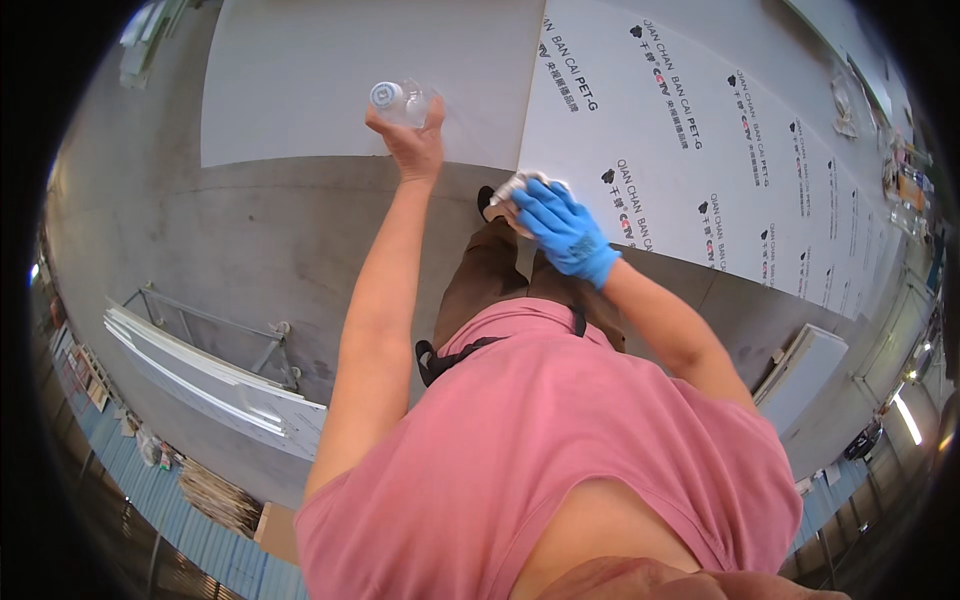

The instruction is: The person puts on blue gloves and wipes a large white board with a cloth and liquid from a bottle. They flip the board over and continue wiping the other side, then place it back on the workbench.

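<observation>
My bare left hand point(413, 146) is wrapped round a clear plastic bottle point(411, 101) with a pale cap, over the near part of a plain light-grey panel point(330, 70). On my right hand point(565, 232) is a blue glove. Its fingers press on a crumpled whitish cloth point(512, 190), at the near corner of a white panel point(680, 130) covered with printed marks. The two panels meet along a straight seam between my hands. The cloth hides part of that corner, and the undersides of my gloved fingers are out of sight.
To the left, a metal rack point(210, 325) stands by a stack of white sheets point(200, 375) on the grey concrete floor point(300, 230). More boards point(803, 375) lean at the right. Crumpled clear plastic point(848, 105) lies at the printed panel's far right.
</observation>
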